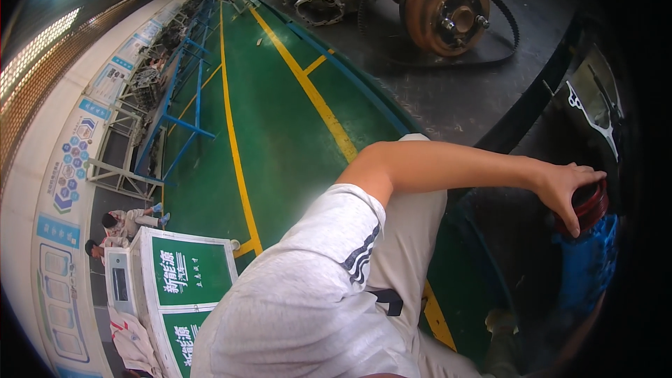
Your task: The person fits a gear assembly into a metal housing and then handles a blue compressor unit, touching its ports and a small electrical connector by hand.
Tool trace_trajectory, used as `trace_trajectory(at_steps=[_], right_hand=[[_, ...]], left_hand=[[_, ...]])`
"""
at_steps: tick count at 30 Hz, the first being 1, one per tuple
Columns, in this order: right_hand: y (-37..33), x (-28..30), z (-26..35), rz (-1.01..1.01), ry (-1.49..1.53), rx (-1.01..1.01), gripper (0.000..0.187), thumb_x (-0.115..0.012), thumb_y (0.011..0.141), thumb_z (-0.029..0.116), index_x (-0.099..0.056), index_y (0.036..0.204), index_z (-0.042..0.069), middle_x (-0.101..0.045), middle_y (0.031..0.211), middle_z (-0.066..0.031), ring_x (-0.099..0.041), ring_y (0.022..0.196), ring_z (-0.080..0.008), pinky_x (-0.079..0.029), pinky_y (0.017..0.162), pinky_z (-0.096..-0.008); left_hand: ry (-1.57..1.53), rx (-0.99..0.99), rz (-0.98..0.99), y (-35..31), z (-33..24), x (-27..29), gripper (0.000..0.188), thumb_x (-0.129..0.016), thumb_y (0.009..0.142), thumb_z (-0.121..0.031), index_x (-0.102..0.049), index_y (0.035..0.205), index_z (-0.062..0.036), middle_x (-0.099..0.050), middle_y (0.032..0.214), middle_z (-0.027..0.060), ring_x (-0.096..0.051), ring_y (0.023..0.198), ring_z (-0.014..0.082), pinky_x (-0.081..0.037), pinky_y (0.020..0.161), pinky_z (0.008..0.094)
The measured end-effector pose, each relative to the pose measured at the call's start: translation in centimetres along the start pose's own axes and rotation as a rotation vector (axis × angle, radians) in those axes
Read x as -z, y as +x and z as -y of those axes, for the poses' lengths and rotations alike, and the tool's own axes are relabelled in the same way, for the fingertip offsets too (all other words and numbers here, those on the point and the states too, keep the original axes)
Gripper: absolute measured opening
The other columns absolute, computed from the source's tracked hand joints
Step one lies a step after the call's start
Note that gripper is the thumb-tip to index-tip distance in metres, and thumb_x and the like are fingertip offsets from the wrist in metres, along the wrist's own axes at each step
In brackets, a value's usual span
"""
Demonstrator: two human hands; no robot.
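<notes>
My left arm reaches across to the right edge of the view. There my left hand [568,192] curls its thumb and fingers round a dark red, round, ring-like part [593,204]. Directly below the red part is a blue, uneven shape [591,262], partly lost in the dark rim; whether it is a gloved hand or a part, I cannot make out. A skin-toned strip, perhaps my right forearm, shows faintly beneath it. The fingers of my right hand cannot be told apart. Just beyond my left hand lies a silvery metal casting [593,115].
On the dark workbench [455,94] stand a rusty brake drum [444,8] with a looped black belt and a metal housing [322,7]. Green floor [287,161] with yellow lines runs alongside. A green-and-white cabinet [192,273] stands left. Other people are along the left wall and far off.
</notes>
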State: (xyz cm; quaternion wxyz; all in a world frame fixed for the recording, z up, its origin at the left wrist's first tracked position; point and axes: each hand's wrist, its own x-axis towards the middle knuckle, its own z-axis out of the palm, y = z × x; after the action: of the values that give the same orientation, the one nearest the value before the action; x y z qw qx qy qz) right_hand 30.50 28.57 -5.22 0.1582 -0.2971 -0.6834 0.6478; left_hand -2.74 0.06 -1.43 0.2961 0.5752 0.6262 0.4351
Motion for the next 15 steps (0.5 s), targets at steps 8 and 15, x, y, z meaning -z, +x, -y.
trace_trajectory(at_steps=[8,15], right_hand=[[-0.5,-1.8,2.4,-0.131,0.094,-0.09,0.061,-0.048,0.112,0.043,-0.056,0.153,-0.001,-0.062,0.149,-0.0117,-0.057,0.136,-0.025,-0.039,0.121,-0.039],[-2.3,-6.8,5.8,-0.276,0.137,-0.101,0.052,-0.048,0.114,0.036,-0.065,0.147,0.0,-0.072,0.136,-0.008,-0.065,0.126,-0.0168,-0.043,0.117,-0.0321]], left_hand=[[0.08,-0.267,-0.246,-1.4,-1.3,-0.4,0.114,-0.094,0.074,-0.049,-0.04,0.159,0.0033,-0.059,0.145,0.0254,-0.06,0.135,0.0367,-0.048,0.116,0.0422],[0.059,0.06,-0.157,-2.3,-2.9,-0.8,0.125,-0.087,0.073,-0.064,-0.027,0.172,-0.0143,-0.044,0.165,0.0284,-0.044,0.152,0.0497,-0.036,0.127,0.0543]])
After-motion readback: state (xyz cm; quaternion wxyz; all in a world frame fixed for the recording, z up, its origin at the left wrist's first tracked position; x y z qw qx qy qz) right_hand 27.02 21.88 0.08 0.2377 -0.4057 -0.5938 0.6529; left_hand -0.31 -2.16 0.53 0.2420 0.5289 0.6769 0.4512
